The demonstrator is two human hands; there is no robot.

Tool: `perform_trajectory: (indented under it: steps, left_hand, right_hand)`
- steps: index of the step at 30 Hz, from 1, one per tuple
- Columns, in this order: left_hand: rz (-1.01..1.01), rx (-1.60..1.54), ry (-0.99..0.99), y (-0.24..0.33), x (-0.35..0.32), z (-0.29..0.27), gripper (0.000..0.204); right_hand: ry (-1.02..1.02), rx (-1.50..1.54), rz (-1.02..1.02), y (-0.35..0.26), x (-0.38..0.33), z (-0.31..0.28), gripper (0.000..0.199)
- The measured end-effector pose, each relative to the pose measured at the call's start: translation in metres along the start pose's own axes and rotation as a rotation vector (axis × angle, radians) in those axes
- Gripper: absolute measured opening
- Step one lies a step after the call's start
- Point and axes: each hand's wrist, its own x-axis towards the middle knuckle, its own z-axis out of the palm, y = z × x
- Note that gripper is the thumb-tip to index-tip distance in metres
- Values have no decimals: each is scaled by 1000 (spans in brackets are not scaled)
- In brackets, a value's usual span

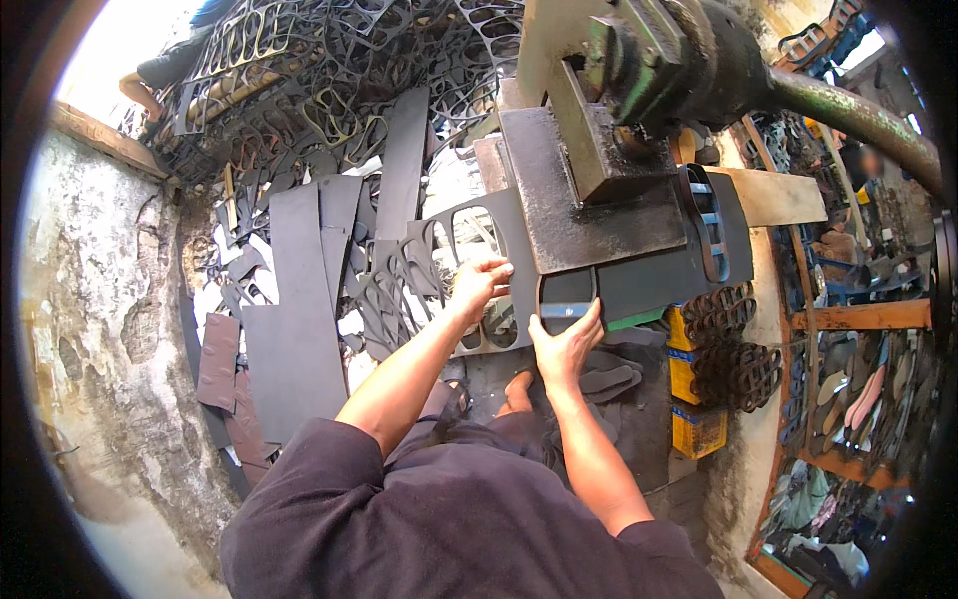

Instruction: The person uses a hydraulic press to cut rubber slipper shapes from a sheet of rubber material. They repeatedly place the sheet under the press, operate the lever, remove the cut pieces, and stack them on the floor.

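Cluttered workshop heaped with punched-out offcuts (329, 110) at eleven o'clock; left hand (477, 285) pinching dark rubber sheet (639, 280) flat beneath press plate (589, 215) at one o'clock, right hand (566, 344), fingers spread, steadying sole-shaped cutting die (567, 299) on sheet.

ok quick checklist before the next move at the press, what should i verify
1. Left hand grips the dark sheet: ok.
2. Right hand steadies the oval cutting die: ok.
3. Die lies flat on the sheet: cannot tell.
4. Fingers out from under the press plate: not ok, both hands sit at its edge.
5. Second die lies clear of the plate: ok.
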Motion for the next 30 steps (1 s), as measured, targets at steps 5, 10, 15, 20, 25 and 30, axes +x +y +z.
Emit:
perform_trajectory:
  steps: [5, 10, 15, 20, 25, 30]
  left_hand:
    - [-57, -8, 12, -5, -9, -17, 27]
    - [-65, -83, -53, -2, -3, -28, 30]
    - [-57, -37, 10, 3, -5, -23, 50]
    - [52, 14, -98, 19, -17, -20, 70]
    - [16, 31, -124, 26, -19, -18, 77]
    - [-6, 18, -105, 31, -19, -17, 74]
  right_hand:
    - [-99, -6, -65, -5, -34, 1, 114]
    - [-107, 7, -156, -16, -21, 18, 114]
    - [-140, -4, -167, -18, -22, 17, 122]
    - [-178, -78, -153, 5, -34, 0, 122]
    - [-146, -150, -330, 31, -30, -1, 104]
    - [-122, -120, -352, 32, -27, -1, 97]
